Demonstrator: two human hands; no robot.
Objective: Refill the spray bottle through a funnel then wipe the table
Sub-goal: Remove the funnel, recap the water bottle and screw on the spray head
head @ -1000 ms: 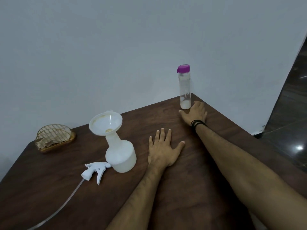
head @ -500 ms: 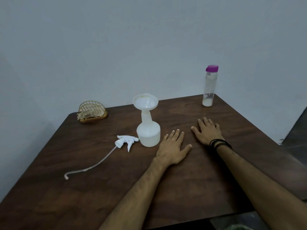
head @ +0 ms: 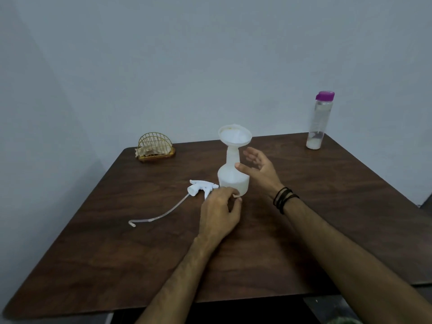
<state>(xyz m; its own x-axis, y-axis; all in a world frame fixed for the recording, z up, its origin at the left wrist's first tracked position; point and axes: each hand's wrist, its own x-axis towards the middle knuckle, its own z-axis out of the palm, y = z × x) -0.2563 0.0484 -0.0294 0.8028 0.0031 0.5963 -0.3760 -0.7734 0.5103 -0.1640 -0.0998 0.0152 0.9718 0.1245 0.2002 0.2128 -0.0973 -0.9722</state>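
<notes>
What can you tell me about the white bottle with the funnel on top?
The spray bottle is cloudy white plastic with a wide round base and a narrow neck. It stands upright near the middle of the brown table. Its sprayer is off; a white funnel sits in the neck. The left hand reaches its base, fingertips at the bottom edge. The right hand is open close beside it; contact is unclear.

My dark brown wood-grain table [head: 327,206] with rounded corners in front of me, plain pale grey-blue wall [head: 187,66] behind it, another wall meeting it at my left, dim even light, dark floor [head: 426,202] glimpsed at my right
</notes>
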